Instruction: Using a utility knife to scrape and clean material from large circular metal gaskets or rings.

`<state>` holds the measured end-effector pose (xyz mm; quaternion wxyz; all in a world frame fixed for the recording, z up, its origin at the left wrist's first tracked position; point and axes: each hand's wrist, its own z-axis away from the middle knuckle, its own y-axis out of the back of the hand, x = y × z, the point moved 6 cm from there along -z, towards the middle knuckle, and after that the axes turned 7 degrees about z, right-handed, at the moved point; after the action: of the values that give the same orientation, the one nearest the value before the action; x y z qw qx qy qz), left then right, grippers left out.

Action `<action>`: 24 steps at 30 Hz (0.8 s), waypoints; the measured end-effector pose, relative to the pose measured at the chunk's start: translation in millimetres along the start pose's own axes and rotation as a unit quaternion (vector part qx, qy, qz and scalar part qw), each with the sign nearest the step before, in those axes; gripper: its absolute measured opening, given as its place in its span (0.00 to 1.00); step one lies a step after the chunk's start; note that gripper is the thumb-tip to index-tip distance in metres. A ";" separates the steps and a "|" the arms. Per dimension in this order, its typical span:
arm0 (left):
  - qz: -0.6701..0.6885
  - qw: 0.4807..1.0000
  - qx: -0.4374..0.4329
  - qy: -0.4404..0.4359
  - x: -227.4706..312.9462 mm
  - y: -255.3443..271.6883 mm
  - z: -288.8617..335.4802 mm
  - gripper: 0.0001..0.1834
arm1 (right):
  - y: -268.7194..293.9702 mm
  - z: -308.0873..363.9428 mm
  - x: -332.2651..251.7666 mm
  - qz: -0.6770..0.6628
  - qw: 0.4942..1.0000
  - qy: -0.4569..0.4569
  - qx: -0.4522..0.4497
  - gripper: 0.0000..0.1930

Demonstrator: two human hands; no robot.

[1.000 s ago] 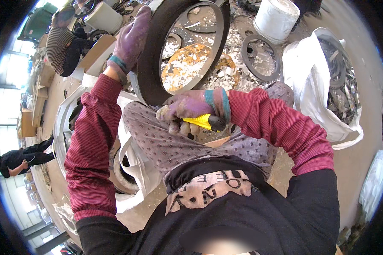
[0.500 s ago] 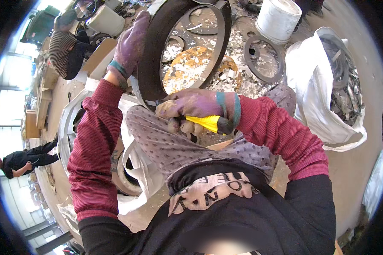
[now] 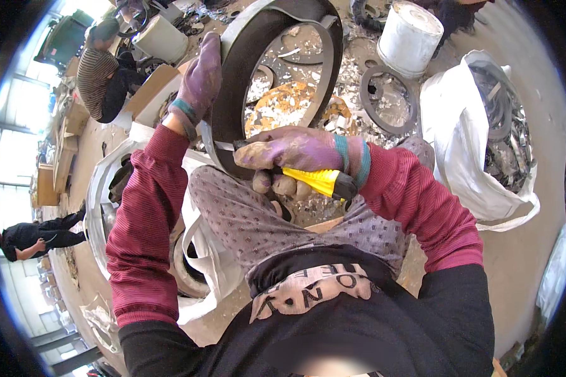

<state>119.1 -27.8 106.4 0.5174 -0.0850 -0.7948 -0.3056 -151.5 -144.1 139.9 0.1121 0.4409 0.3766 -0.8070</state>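
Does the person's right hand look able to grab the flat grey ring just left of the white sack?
Probably not as is: the right hand is closed around a yellow tool handle. Nothing visible seems to block the flat grey ring, though.

Stained purple gloves (image 3: 292, 151) with teal cuffs (image 3: 183, 109) cover both hands (image 3: 201, 78), worn with striped maroon sleeves (image 3: 146, 232), a black top (image 3: 449, 314) with lettered patch (image 3: 299, 296) and patterned grey trousers (image 3: 229, 201).

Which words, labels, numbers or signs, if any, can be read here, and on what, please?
Black shirt: large dark letters on a pale patch, partly folded; I'm leaving the wording uncopied.
Yellow-handled tool in the right hand: no lettering readable.
White bucket: none readable.
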 end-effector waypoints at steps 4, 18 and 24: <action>-0.204 0.968 -0.040 -0.140 64.0 -25.1 12.8 0.24 | 9.5 15.9 -0.5 0.010 0.999 0.008 0.043 0.16; 0.347 0.918 -0.002 0.191 92.5 -47.5 33.1 0.30 | 89.6 67.0 -73.7 0.251 0.887 0.232 0.311 0.27; 0.334 0.923 0.005 0.190 96.6 -52.3 30.3 0.23 | 121.1 55.9 -105.3 0.176 0.917 0.150 0.326 0.25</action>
<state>28.7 -69.6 161.6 0.7314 -0.2836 -0.6082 -0.1211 -62.8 -283.2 180.4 0.0449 0.6280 0.0209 -0.7766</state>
